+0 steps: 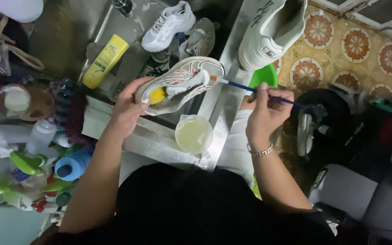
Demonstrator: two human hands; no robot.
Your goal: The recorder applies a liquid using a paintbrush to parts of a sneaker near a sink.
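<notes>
My left hand (130,106) grips a white sneaker with orange lines (188,76) by its heel, holding it over the metal sink (69,31). A yellow insert (158,95) shows inside the shoe's opening. My right hand (265,111), with a bracelet on the wrist, holds a thin blue-handled brush (250,89); its orange-collared tip touches the sneaker's toe side. A small round cup of cloudy yellowish liquid (194,133) stands on the sink ledge between my hands.
Two more sneakers (169,25) lie in the sink, beside a yellow bottle (105,60). A large white shoe (273,31) rests on the counter edge. Spray bottles and containers (37,163) crowd the left. A green basin (264,75) and patterned floor tiles (355,45) lie right.
</notes>
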